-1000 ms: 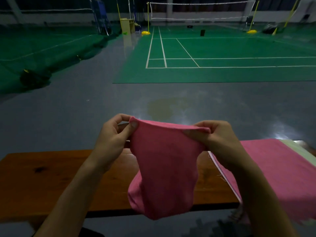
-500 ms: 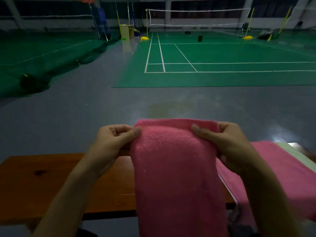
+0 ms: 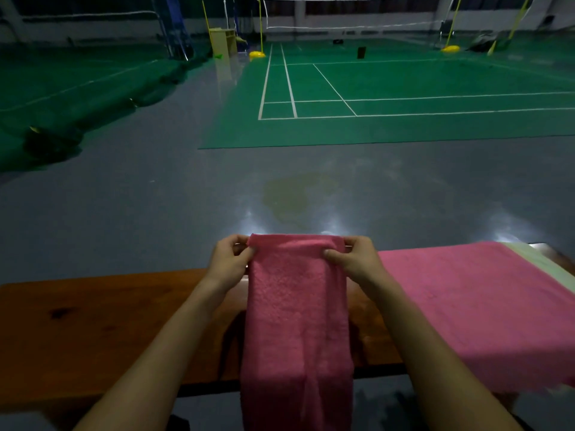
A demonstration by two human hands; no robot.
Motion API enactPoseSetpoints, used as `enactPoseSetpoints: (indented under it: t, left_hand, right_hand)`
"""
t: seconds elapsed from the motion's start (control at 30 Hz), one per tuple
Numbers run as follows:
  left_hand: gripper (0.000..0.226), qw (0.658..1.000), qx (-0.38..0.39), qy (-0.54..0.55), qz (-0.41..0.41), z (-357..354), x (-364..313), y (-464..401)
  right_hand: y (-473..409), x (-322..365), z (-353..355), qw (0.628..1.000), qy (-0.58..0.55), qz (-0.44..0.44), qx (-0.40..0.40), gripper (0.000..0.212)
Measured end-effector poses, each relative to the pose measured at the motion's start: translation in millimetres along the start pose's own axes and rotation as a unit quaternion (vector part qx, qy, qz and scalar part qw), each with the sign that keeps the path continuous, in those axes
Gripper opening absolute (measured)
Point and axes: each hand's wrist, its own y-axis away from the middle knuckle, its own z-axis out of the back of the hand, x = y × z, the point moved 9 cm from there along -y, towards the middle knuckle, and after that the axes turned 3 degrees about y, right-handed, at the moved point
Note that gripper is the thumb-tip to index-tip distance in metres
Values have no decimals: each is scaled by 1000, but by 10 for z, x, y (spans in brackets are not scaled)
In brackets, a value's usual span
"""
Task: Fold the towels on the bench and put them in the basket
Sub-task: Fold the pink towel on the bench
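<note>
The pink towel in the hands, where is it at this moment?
In the head view the pink towel hangs at centre, its top edge pinched by the left hand and right hand, over the wooden bench.

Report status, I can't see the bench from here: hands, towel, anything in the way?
Left hand and right hand pinch the pink towel by its top corners. It hangs over the bench. Second pink towel lies to the right. No basket in view.

We see a brown wooden bench (image 3: 93, 331) standing on a grey floor (image 3: 155, 213). On its right part a pink towel (image 3: 466, 306) lies spread flat, draping over the near edge, with a pale cloth (image 3: 541, 262) showing beyond its far right side.
</note>
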Motion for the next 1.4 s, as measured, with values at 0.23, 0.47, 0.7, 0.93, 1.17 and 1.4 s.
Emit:
enactPoseSetpoints:
  t: [0.23, 0.47, 0.7, 0.93, 1.17, 1.4]
  left_hand:
    - [11, 998, -54, -15, -4, -3, 262, -433]
    - [20, 992, -78, -98, 4, 83, 498, -644]
    - [17, 990, 11, -141, -18, 5, 197, -65]
    - [6, 937, 155, -299, -90, -226, 83, 881]
    - [34, 904, 175, -365, -139, -226, 219, 1327]
    - [30, 893, 180, -383, -154, -285, 243, 1449]
  right_hand:
    - [-514, -263, -171, 999, 42, 10, -32, 30]
    - [-584, -427, -138, 992, 76, -8, -96, 38]
    - [19, -236, -123, 982, 188, 11, -24, 19]
    - [1087, -515, -165, 899, 422, -61, 99, 55]
    - [1302, -396, -54, 942, 333, -42, 26, 33]
    - [1246, -530, 173, 944, 317, -71, 48, 35]
